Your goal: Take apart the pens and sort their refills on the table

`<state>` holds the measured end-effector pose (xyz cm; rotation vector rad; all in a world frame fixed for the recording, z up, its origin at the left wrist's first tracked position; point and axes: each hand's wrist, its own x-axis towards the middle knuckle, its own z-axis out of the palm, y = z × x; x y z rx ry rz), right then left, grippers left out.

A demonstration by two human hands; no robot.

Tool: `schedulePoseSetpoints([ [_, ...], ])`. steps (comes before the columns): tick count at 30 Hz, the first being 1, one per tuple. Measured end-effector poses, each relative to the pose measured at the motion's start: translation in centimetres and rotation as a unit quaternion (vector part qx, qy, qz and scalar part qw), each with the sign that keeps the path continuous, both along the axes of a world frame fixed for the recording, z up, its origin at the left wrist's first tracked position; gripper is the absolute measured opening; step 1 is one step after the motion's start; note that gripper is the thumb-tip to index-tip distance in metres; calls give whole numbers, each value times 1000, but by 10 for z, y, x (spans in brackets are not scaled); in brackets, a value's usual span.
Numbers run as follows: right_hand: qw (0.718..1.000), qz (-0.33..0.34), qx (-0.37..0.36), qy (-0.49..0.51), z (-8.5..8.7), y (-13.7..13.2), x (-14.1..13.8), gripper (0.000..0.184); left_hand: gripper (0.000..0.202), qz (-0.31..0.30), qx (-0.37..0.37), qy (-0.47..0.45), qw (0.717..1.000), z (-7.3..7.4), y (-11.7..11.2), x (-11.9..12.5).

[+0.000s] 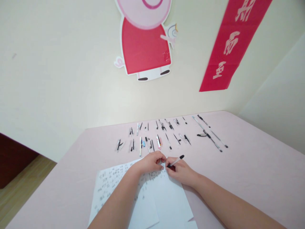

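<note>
My right hand is closed around a pen with a clear barrel and a black cap that points up and to the right. My left hand is curled just left of it, fingertips pinched close to the pen's lower end. What those fingers hold, if anything, is too small to make out. Both hands rest over white sheets of paper covered partly with handwriting, lying on a pale pink table.
Several pens and pen parts lie in rows beyond my hands. More long pens lie at the right. A cartoon cut-out and a red banner hang on the cream wall. Wooden floor shows at left.
</note>
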<state>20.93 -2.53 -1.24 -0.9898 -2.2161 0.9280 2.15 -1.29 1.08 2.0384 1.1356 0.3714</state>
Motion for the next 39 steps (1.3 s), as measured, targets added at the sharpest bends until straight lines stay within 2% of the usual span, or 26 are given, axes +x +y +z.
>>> schedulePoseSetpoints([
  [19, 1000, 5, 17, 5, 4, -2, 1, 11, 28, 6, -8, -9, 1000, -2, 0, 0],
  [24, 1000, 6, -5, -3, 6, -1, 0, 11, 29, 3, -3, -11, 1000, -5, 1, -2],
  [39, 1000, 4, -9, 8, 3, 0, 0, 11, 28, 5, -6, -3, 1000, -2, 1, 0],
])
